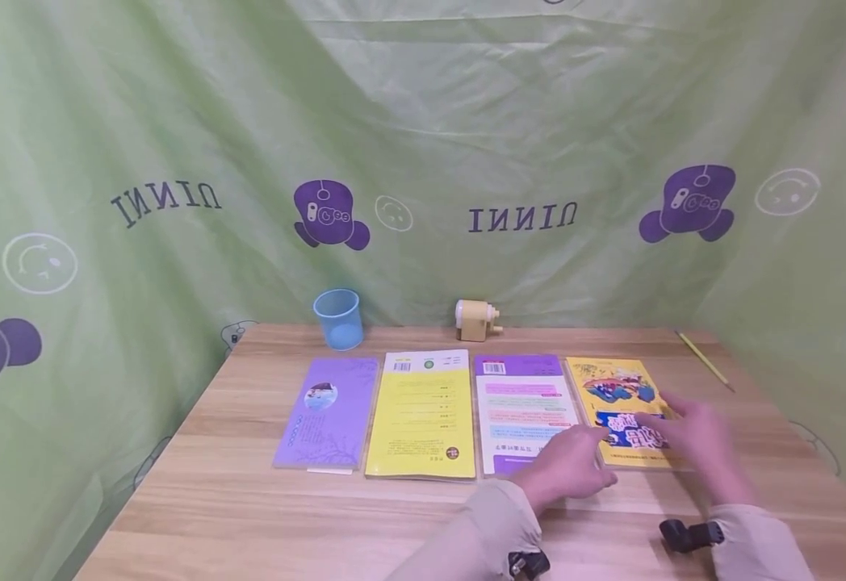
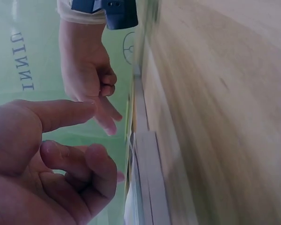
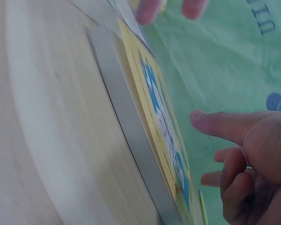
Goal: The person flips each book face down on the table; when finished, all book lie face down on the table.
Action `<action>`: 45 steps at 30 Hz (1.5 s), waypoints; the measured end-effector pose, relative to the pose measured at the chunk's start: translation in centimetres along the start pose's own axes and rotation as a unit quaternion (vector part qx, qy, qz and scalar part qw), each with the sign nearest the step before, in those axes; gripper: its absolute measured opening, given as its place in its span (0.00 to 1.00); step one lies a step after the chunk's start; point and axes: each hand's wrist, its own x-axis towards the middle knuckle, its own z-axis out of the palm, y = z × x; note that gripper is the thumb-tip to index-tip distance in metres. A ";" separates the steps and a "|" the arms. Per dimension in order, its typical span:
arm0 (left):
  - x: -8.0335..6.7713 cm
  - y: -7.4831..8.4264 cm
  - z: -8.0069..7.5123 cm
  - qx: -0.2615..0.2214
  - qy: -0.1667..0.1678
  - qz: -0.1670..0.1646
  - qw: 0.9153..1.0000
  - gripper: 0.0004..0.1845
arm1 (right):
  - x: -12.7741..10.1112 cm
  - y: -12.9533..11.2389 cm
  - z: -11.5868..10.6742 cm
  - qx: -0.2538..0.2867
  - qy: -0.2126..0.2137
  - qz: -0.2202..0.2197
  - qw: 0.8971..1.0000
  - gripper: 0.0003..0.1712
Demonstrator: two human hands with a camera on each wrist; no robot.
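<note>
An orange-yellow picture book (image 1: 648,460) lies on the table in the head view, between my two hands. My left hand (image 1: 571,466) hovers over the lower right of a purple-and-white book (image 1: 521,403), its fingers pointing toward the picture book. In the left wrist view its thumb is extended and the other fingers are loosely bent, holding nothing. My right hand (image 1: 702,440) is above the picture book's right edge; in the right wrist view its thumb (image 3: 225,125) reaches out, apart from the cover, and nothing is gripped.
Left of these lie a yellow book (image 1: 423,420) and a purple book (image 1: 332,420), in one row. Behind them stand a blue cup (image 1: 341,323) and a yellowish pencil sharpener (image 1: 474,321). A pencil (image 1: 705,359) lies at the back right. Green printed cloth (image 1: 423,121) surrounds the wooden table (image 1: 249,516).
</note>
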 end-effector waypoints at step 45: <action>2.8 2.7 2.0 0.076 -0.009 -0.054 0.996 0.03 | 0.4 2.2 -0.8 -0.004 -0.024 0.086 0.996 0.55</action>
